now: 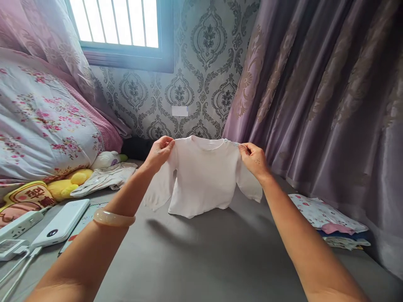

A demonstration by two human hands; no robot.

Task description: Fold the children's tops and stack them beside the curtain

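Observation:
A small white long-sleeved baby top (206,176) hangs spread out above the grey bed sheet (201,260), casting a shadow on it. My left hand (159,154) pinches its left shoulder between thumb and fingers. At the opposite shoulder, beside small buttons near the neckline, my right hand (254,160) is closed on the cloth. Both sleeves droop down at the sides. A pale bangle (113,218) circles my left wrist.
Folded clothes (330,218) are stacked at the right by the purple curtain (308,84). On the left lie a crumpled light garment (105,179), a yellow plush toy (67,184), a white power bank (63,222), a power strip (22,223) with cables, and floral bedding (47,121).

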